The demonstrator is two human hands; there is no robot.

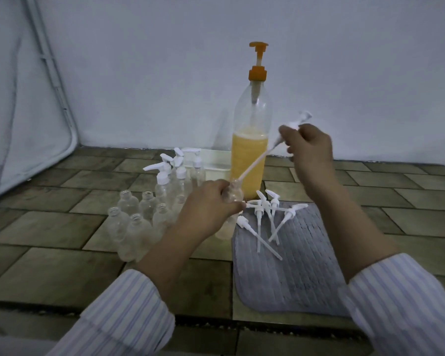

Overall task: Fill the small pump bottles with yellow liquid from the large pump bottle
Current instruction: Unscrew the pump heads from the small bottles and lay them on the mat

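My left hand (211, 204) curls around a small clear plastic bottle (233, 199), tilted, its lower half hidden behind my fingers. My right hand (308, 150) pinches a white pump head (297, 124), blurred at the nozzle, whose thin straw (252, 165) slants down with its tip at the bottle's mouth. Behind stands the large pump bottle (251, 140), smooth clear plastic with an orange pump, about half full of cloudy yellow liquid. Loose white pumps (267, 217) lie crisscrossed on a grey ribbed mat (288, 273). Open round-shouldered bottles (135, 222) cluster to the left on the brick-patterned floor (49, 253); capped ones (170, 176) stand behind them, partly overlapping
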